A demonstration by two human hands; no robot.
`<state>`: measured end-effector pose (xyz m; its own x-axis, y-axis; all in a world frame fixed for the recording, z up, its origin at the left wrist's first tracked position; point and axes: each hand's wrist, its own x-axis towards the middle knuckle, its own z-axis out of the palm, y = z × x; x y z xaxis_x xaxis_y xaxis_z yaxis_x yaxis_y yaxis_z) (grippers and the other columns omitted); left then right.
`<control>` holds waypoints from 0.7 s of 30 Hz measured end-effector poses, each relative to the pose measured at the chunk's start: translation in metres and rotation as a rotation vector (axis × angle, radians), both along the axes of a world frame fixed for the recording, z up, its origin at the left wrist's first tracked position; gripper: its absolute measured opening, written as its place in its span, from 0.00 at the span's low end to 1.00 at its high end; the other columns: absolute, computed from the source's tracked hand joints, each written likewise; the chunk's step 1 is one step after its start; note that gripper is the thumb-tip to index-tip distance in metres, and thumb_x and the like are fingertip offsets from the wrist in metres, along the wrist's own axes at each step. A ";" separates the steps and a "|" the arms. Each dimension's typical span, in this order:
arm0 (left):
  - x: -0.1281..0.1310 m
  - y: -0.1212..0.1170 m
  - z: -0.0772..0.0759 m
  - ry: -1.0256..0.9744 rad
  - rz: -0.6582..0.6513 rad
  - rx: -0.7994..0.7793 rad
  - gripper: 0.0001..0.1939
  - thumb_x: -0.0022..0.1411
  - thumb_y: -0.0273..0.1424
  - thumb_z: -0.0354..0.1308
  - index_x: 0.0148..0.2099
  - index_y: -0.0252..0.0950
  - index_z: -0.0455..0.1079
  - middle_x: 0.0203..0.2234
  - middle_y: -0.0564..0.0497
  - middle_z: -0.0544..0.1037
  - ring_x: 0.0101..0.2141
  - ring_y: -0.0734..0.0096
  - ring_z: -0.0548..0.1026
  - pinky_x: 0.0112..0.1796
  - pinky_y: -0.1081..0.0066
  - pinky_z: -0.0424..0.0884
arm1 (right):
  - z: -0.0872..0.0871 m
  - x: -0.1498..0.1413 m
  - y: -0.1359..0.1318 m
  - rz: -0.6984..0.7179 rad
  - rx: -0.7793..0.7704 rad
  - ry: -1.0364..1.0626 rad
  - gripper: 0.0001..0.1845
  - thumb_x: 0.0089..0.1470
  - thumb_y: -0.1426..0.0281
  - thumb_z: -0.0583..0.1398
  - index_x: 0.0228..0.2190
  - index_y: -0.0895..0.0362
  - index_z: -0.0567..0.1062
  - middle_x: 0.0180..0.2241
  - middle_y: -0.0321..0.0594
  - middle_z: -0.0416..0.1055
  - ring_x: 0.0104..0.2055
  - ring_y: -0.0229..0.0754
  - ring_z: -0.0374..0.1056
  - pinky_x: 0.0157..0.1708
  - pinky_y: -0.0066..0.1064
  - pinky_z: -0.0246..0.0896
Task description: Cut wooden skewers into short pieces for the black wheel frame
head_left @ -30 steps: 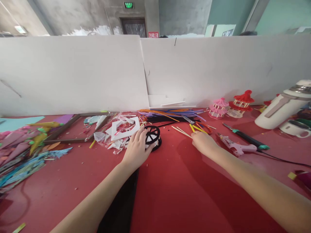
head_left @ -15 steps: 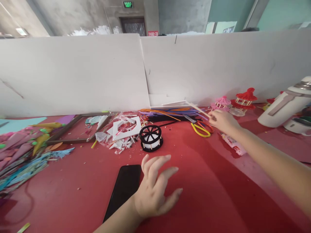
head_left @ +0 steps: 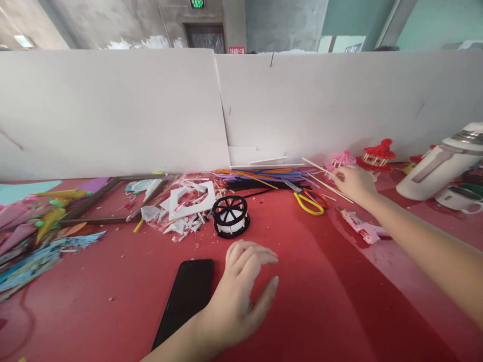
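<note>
My right hand (head_left: 352, 182) reaches to the back right, its fingers pinched on a thin wooden stick (head_left: 315, 165) that points to the left. Below that, another wooden stick (head_left: 334, 189) lies on the red table (head_left: 302, 301). Nearer to me, my left hand (head_left: 241, 291) hovers with nothing in it, thumb apart from the curved fingers. Just beyond it stands a small round frame (head_left: 231, 216), with a black spoked top, short wooden posts and a white core. A black phone (head_left: 184, 296) lies left of my left hand.
Yellow-and-orange-handled scissors (head_left: 309, 202), a pink glue gun (head_left: 362, 226) and bundled pipe cleaners (head_left: 264, 177) lie toward the back. Small pink (head_left: 343, 159) and red pavilion models (head_left: 379, 153), a white flask (head_left: 439, 163) and a mug (head_left: 458, 198) stand right. White foam scraps (head_left: 188, 201) lie left.
My right hand has shifted slightly right with the stick, and a loose stick now shows below it. My left hand's fingers have drawn closer together.
</note>
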<state>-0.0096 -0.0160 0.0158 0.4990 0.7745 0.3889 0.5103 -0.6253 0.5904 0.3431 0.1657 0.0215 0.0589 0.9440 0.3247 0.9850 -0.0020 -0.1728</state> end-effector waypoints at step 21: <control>0.019 0.033 0.010 -0.533 0.086 -1.334 0.21 0.63 0.30 0.51 0.57 0.32 0.54 0.19 0.53 0.75 0.13 0.77 0.66 0.18 0.77 0.67 | -0.017 -0.110 -0.100 1.009 0.061 0.066 0.16 0.63 0.69 0.51 0.48 0.55 0.73 0.47 0.43 0.73 0.47 0.39 0.68 0.47 0.33 0.66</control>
<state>0.0099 0.0166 0.0260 0.4620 0.7219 -0.5151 0.0532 0.5572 0.8286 0.2334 0.0661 0.0045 -0.7376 0.5449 0.3988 0.5102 0.8366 -0.1996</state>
